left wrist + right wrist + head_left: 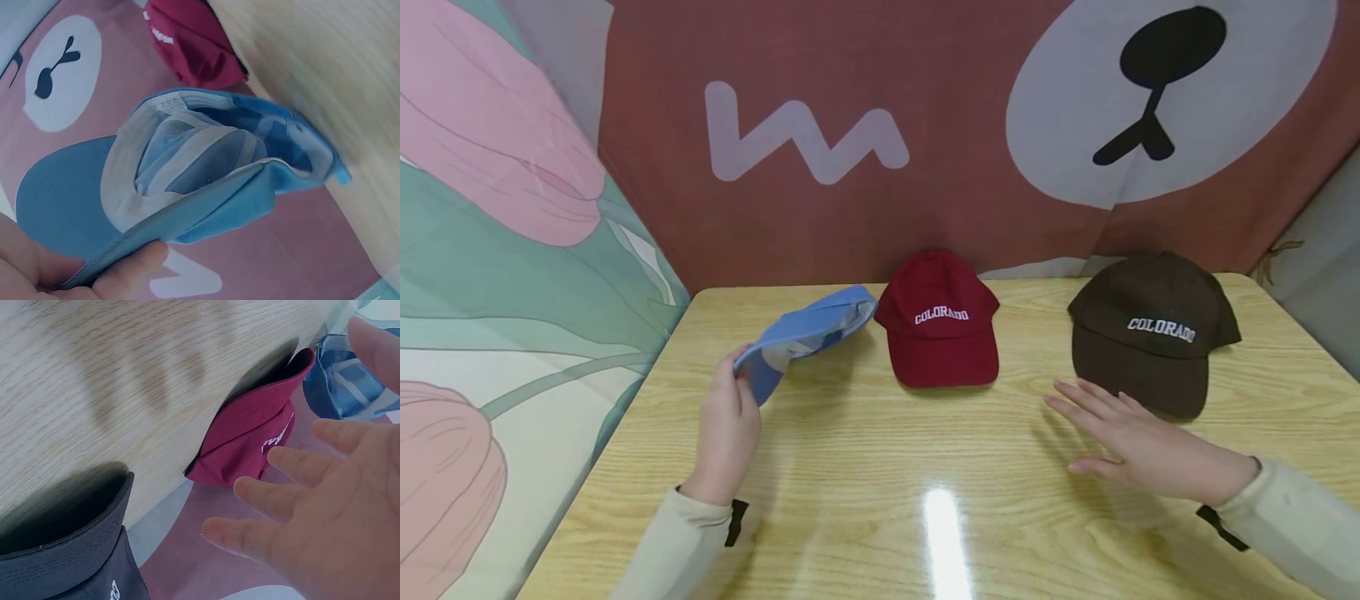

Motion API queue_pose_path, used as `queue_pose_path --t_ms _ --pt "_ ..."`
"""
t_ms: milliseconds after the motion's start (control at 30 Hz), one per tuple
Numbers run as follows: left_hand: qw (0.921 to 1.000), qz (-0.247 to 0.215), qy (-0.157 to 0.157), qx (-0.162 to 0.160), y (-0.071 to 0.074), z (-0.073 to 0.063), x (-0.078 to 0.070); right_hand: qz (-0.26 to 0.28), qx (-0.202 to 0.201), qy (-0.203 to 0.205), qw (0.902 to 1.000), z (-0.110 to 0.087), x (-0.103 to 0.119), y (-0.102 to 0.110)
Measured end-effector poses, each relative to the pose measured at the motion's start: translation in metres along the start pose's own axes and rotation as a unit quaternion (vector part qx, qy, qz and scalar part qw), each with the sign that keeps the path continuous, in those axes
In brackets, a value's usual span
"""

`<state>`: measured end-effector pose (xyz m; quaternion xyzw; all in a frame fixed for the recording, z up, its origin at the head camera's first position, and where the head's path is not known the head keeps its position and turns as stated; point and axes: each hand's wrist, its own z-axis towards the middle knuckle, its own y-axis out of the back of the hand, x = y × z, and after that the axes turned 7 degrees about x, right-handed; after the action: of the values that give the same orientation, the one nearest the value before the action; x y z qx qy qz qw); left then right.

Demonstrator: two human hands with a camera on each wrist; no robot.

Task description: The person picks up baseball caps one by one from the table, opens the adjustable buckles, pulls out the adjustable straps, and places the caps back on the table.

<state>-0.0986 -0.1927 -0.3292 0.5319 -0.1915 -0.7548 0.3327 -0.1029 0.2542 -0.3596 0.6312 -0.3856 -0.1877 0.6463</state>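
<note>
My left hand (730,425) pinches the brim of a light blue baseball cap (812,321), thumb on one face and fingers on the other. The cap is tilted above the table, and its pale lining (206,150) shows in the left wrist view. My right hand (1138,442) hovers palm down with fingers spread, holding nothing, just in front of the dark brown cap (1142,325). Between the hands, further back, a dark red cap (940,321) sits with its brim toward me. Both the red and brown caps carry white COLORADO lettering.
The caps are on a light wood-grain table (865,500), with a bright glare streak near its front. Behind the table's back edge hangs a brown cloth (820,225) printed with a bear's face. A flower-patterned cloth (535,333) covers the left side.
</note>
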Motion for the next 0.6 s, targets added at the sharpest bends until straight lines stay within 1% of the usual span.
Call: queue_pose_path --t_ms 133,300,433,533,600 --pt "0.9980 -0.019 -0.030 -0.053 0.002 -0.002 -0.002 -0.004 -0.006 0.004 1.0000 0.000 0.000 0.000" --pt "0.9937 -0.033 -0.048 -0.096 0.002 -0.004 -0.007 0.001 -0.006 0.005 1.0000 0.000 0.000 -0.001" --pt "0.9889 -0.044 -0.068 -0.124 0.004 -0.005 -0.011 0.002 -0.006 0.004 1.0000 0.000 0.000 -0.001" --pt "0.9853 -0.046 -0.093 -0.136 0.005 -0.006 -0.015 -0.001 -0.008 0.007 0.9999 0.000 -0.001 -0.002" --pt "0.9836 -0.046 -0.110 -0.136 0.006 -0.006 -0.018 -0.002 -0.013 0.011 0.9999 0.001 -0.001 -0.002"
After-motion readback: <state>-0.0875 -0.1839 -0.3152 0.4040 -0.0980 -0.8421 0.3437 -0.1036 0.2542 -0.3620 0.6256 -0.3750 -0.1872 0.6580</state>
